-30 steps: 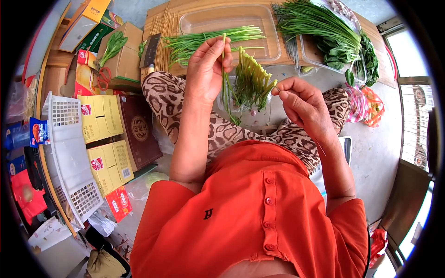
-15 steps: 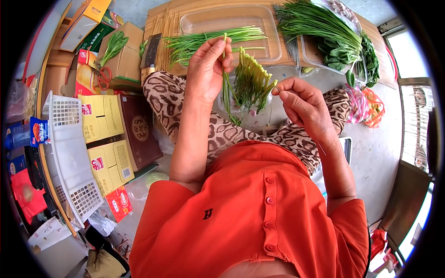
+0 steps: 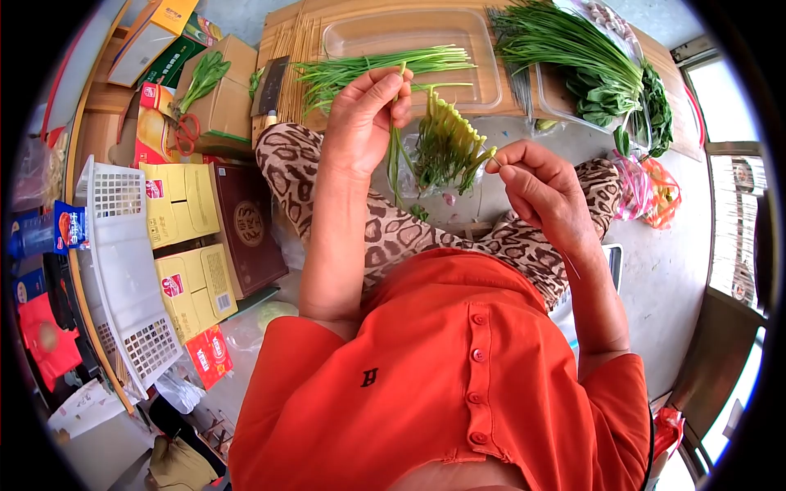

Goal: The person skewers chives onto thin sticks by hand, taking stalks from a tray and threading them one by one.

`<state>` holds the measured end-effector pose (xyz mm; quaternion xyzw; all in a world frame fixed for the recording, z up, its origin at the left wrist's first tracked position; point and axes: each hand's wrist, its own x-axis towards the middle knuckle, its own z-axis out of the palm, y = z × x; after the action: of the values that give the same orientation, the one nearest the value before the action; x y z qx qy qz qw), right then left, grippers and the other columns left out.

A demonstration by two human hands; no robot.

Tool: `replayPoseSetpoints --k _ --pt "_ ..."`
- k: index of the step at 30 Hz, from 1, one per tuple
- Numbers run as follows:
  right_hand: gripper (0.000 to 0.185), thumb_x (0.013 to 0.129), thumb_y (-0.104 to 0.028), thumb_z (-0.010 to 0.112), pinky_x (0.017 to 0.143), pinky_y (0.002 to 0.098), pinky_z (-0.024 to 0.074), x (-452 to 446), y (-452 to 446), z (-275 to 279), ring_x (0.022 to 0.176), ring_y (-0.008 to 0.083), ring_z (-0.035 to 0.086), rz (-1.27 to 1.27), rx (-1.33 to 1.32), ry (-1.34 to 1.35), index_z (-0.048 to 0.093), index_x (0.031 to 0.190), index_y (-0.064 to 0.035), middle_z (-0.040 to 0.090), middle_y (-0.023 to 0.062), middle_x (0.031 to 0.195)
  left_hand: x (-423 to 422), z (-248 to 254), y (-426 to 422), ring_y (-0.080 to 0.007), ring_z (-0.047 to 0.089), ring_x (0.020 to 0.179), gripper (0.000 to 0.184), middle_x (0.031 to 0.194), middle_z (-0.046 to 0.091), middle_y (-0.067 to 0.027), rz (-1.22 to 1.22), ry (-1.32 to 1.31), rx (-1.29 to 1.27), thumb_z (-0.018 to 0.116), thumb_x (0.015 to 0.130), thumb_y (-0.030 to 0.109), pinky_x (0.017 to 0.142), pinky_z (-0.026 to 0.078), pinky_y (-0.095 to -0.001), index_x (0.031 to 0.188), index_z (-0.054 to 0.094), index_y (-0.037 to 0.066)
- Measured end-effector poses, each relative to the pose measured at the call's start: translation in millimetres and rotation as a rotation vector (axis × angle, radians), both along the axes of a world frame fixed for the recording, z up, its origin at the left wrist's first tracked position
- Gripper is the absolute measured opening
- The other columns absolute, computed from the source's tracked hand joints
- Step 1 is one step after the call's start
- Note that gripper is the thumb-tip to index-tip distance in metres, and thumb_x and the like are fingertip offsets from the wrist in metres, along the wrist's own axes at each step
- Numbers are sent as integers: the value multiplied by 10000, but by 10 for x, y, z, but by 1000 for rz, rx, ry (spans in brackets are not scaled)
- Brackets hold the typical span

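My left hand (image 3: 366, 114) pinches a green vegetable stalk (image 3: 396, 155) near its cut end, its leafy part hanging down. Between thumb and fingers, my right hand (image 3: 542, 190) grips a thin skewer (image 3: 575, 267), whose other end shows by my right wrist. Threaded side by side along it is a row of leafy greens (image 3: 449, 146), pale stem ends up and leaves drooping. The stalk in my left hand is just left of this row; whether they touch, I cannot tell. Most of the skewer is hidden by my hand and the greens.
On the low wooden table (image 3: 513, 18) are a clear plastic tray (image 3: 409, 29), long green stems (image 3: 385, 67), bamboo skewers (image 3: 286, 45), a cleaver (image 3: 270, 88), metal skewers (image 3: 519, 86) and a large bundle of greens (image 3: 573, 57). Boxes (image 3: 182, 204) and a white basket (image 3: 131, 270) stand left.
My right hand and the skewered greens have shifted slightly right. Both hands keep their grips. The hanging end of the left stalk has swung a little, and the view has moved slightly.
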<state>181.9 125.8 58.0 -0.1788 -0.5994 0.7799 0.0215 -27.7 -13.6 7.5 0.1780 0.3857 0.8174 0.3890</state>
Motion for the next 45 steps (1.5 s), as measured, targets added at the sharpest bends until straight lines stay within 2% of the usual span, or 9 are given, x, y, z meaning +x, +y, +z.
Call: replayPoseSetpoints --k 11,15,20,25,31,33,34,37,45 --pt "143 942 -118 524 416 178 215 -9 11 18 471 5 319 20 14 6 597 994 -6 419 -73 600 36 18 -43 -109 503 620 136 814 633 -27 -178 -7 -50 648 861 132 551 382 -245 952 653 30" --pt "150 944 -125 522 413 178 211 -25 33 -5 468 5 316 11 -19 22 598 996 -8 417 -74 597 85 4 19 -119 565 743 148 852 648 -32 -111 56 -66 639 869 124 630 445 -260 983 664 34" --pt "162 949 -146 512 409 184 201 75 155 -127 459 7 304 -12 -46 16 600 996 -18 399 -78 579 9 -123 182 -116 580 819 198 925 654 -24 -74 277 -239 636 882 168 774 468 -264 1021 663 29" --pt "160 952 -153 506 386 188 199 315 352 -216 428 13 291 -152 -37 7 593 985 -23 375 -72 539 -393 -636 525 -102 606 839 179 920 656 -15 31 431 -466 613 891 164 735 484 -263 995 677 33" --pt "156 949 -158 515 378 185 185 584 525 -267 403 12 266 -269 -15 -21 588 978 -23 370 -69 518 -625 -1331 1148 -139 634 760 167 850 672 -44 75 1025 -785 677 792 167 693 497 -294 920 702 63" --pt "140 954 -140 481 386 179 178 646 542 -268 413 15 250 -288 -30 -37 563 979 -30 361 -65 527 -591 -1429 1311 -206 646 788 158 865 663 -81 95 1335 -819 700 741 164 716 500 -325 884 707 96" --pt "136 955 -136 481 385 178 179 669 547 -263 413 14 256 -299 -31 -37 561 978 -28 365 -65 529 -578 -1477 1371 -294 614 888 115 896 638 -86 60 1373 -832 694 749 175 751 496 -407 856 697 132" --pt "149 947 -159 517 382 184 182 730 586 -317 407 11 266 -337 -52 -14 588 970 -30 373 -69 518 -503 -1520 1527 -287 604 921 137 932 622 -89 -3 1510 -1015 713 728 163 771 492 -403 860 689 136" --pt "154 944 -156 516 385 180 196 747 623 -264 419 11 289 -341 -29 -18 589 974 -23 384 -65 527 -554 -1682 1504 -285 577 944 81 909 591 -88 -97 1593 -1028 704 730 117 789 449 -412 776 638 112"
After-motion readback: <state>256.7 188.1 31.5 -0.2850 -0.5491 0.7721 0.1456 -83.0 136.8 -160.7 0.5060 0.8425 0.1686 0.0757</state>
